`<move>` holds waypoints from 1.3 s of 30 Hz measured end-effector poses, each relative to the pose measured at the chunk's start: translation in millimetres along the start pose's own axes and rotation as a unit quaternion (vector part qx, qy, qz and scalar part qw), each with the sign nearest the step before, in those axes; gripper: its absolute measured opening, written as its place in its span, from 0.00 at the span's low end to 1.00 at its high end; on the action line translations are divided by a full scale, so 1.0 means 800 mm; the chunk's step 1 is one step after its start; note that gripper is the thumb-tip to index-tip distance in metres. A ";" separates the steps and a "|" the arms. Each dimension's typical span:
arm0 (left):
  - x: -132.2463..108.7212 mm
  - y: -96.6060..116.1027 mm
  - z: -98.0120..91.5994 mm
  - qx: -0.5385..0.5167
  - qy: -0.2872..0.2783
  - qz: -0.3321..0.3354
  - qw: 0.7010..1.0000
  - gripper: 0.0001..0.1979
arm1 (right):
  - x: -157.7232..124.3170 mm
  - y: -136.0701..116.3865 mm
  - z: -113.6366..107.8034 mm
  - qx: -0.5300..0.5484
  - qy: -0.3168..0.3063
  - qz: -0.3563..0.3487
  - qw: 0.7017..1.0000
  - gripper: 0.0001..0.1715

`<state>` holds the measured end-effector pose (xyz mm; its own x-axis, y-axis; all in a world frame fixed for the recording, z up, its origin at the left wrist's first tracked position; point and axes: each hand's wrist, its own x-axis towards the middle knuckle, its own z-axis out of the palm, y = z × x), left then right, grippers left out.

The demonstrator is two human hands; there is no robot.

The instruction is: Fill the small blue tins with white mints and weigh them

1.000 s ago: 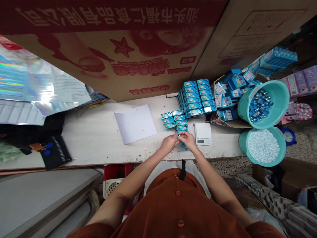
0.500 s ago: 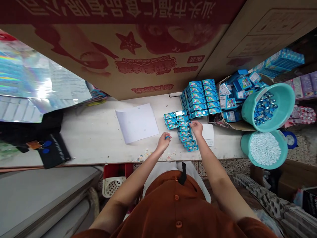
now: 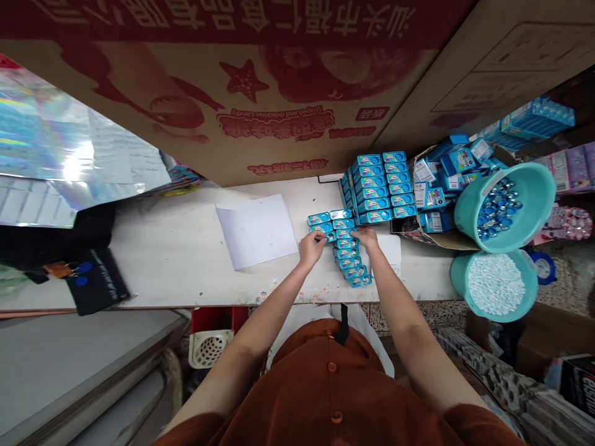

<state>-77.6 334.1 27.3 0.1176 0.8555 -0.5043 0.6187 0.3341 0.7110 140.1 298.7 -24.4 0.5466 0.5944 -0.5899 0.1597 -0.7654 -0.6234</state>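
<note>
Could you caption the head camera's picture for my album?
Left hand and right hand at blue packs on a white table, teal tubs at right.

Small blue printed tins lie in two adjoining columns, the longer right one slanting toward near right.

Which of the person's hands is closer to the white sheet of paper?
Left. The left hand is just past the right edge of the white sheet of paper; the right hand is farther right, across the small blue boxes, beside the white scale.
</note>
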 end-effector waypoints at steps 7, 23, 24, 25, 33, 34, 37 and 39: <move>0.013 0.003 0.023 0.094 0.009 0.030 0.995 0.03 | 0.011 -0.001 -0.003 -0.020 -0.029 0.031 0.999 0.19; 0.016 0.032 0.041 0.132 0.122 -0.121 0.976 0.48 | 0.013 -0.021 -0.011 -0.094 -0.094 0.042 0.990 0.17; 0.016 0.032 0.042 0.122 0.129 -0.137 0.975 0.49 | 0.013 -0.022 -0.011 -0.093 -0.098 0.044 0.990 0.17; 0.016 0.031 0.043 0.111 0.136 -0.154 0.972 0.50 | 0.013 -0.023 -0.012 -0.092 -0.102 0.045 0.989 0.16; 0.022 0.031 0.034 0.095 0.114 -0.178 0.973 0.50 | 0.022 -0.012 -0.010 -0.084 -0.125 0.046 0.988 0.19; 0.024 0.031 0.033 0.101 0.106 -0.174 0.974 0.49 | 0.024 -0.010 -0.009 -0.087 -0.127 0.042 0.987 0.19; 0.029 0.031 0.031 0.112 0.092 -0.171 0.975 0.48 | 0.027 -0.004 -0.007 -0.101 -0.130 0.034 0.986 0.20; 0.031 0.030 0.030 0.109 0.086 -0.174 0.975 0.47 | 0.029 -0.002 -0.006 -0.111 -0.133 0.034 0.984 0.19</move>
<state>-40.8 354.1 20.1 -0.2491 0.7654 -0.5934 0.7507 0.5398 0.3810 156.1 312.7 -34.3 0.3326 0.5608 -0.7582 0.3217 -0.8232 -0.4677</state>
